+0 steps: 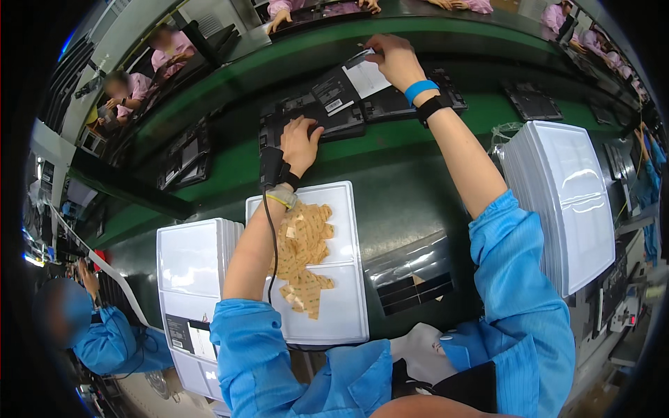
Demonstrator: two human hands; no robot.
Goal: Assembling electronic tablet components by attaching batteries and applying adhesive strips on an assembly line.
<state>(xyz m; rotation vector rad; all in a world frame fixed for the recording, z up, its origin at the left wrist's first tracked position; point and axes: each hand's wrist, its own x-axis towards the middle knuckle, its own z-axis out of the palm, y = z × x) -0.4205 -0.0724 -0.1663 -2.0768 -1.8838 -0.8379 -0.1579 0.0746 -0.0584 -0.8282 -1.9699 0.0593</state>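
My right hand [396, 61] reaches far over a green conveyor belt [390, 143]. Its fingers are closed at the far corner of a flat black battery pack [334, 96], which carries a white sheet [366, 76] and a printed label. The pack lies tilted across dark laptop-like assemblies [279, 125]. Over the near left part of these rests my left hand [300, 145], its fingers apart and holding nothing. A black strap with a cable sits on my left wrist, a blue band and a black strap on my right.
Below my left hand lies a white tray [348, 279] with tan paper pieces [303, 237]. White tray stacks [188, 258] [564, 202] stand on both sides. Black strips on a clear sheet [411, 279] lie near me. More assemblies [188, 157] [531, 101] sit along the belt. Several people work around.
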